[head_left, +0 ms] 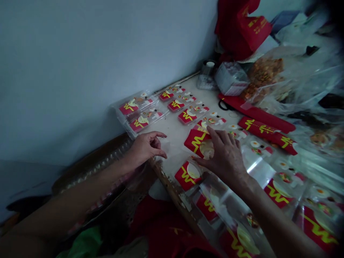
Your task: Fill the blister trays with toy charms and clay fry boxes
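My right hand [225, 154] grips a red card with a yellow zigzag mark [195, 141] between thumb and fingers, just above the table. A pale round part on the card shows beside my thumb. Left of it, my left hand [150, 146] is curved, with thumb and forefinger apart and a gap between them. A faint clear plastic film [167, 146] lies by those fingertips; whether they touch it is unclear. Below the held card lies a similar red piece [188, 175]. Clear packets [188, 115] with red zigzag pieces and small food-shaped pieces line the table.
Clear packets [139, 122] are stacked against the wall. Farther back are a clear box [231, 79], a red bag [242, 30] and plastic bags [303, 77] with brownish contents. A red strip [266, 134] lies at right. The table's worn edge [172, 190] runs close to my body.
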